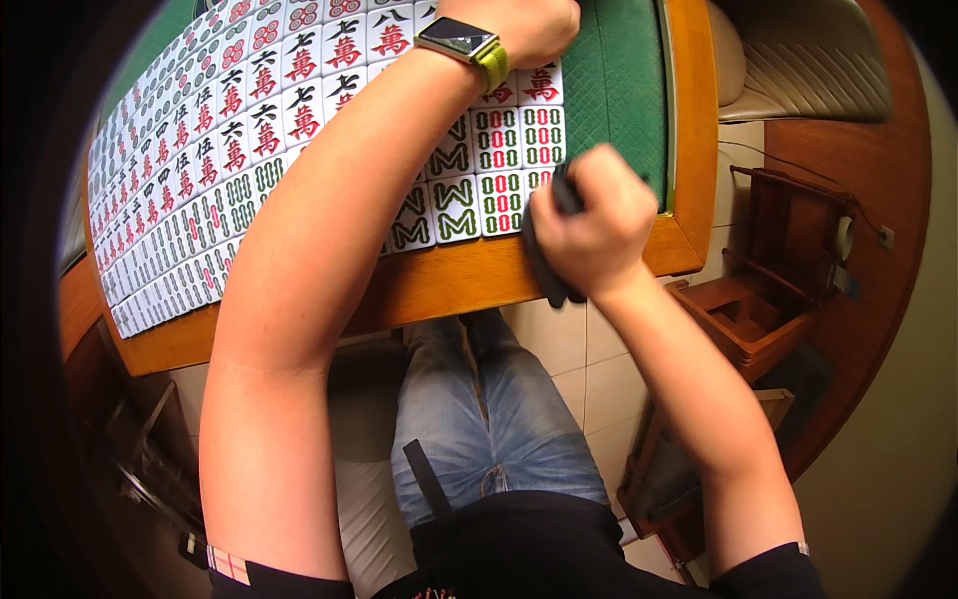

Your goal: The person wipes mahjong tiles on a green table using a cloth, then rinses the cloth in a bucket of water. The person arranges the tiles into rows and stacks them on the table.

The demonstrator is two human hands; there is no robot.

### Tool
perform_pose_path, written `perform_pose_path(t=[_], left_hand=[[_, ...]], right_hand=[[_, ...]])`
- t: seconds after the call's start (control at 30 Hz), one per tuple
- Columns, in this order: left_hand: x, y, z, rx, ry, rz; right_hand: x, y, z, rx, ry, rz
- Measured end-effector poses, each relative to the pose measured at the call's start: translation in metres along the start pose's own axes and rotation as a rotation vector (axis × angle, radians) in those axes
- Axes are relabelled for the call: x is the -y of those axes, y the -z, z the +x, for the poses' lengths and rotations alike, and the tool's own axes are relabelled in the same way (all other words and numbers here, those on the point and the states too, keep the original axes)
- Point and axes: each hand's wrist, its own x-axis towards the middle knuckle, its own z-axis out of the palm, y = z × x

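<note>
Mahjong tiles (235, 110) lie face up in tight rows on the green table top, forming one broad block. My right hand (604, 215) is closed round a black cloth (544, 262) at the near right corner of the block. Part of the cloth hangs over the wooden rim, and the hand is slightly blurred. Across the tiles stretches my left arm, with a watch on a green strap (459, 40) at the wrist. My left hand (534, 25) is over the far right part of the block; its fingers are out of sight at the upper edge.
A wooden rim (449, 285) frames the green felt (624, 95). To the right stand a chair with a ribbed seat (813, 60) and a brown wooden box-like stand (748, 304) holding a paper roll. A grey seat (369, 479) is below, beside my legs.
</note>
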Motion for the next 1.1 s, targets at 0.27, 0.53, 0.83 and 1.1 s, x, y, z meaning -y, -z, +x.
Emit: perform_pose_path(t=[0.27, 0.53, 0.83, 1.1], left_hand=[[-0.001, 0.003, 0.000, 0.009, 0.028, -0.055], [-0.003, 0.007, -0.002, 0.018, 0.006, 0.023], [-0.001, -0.007, -0.001, -0.117, 0.000, 0.005], [-0.003, 0.001, -0.001, -0.023, 0.014, -0.012]], right_hand=[[0.000, 0.054, -0.045, 0.101, -0.550, 0.299], [0.008, 0.024, -0.025, 0.143, -0.291, 0.162], [0.007, 0.026, -0.027, 0.241, -0.155, 0.013], [0.007, 0.020, -0.024, 0.243, -0.143, -0.076]])
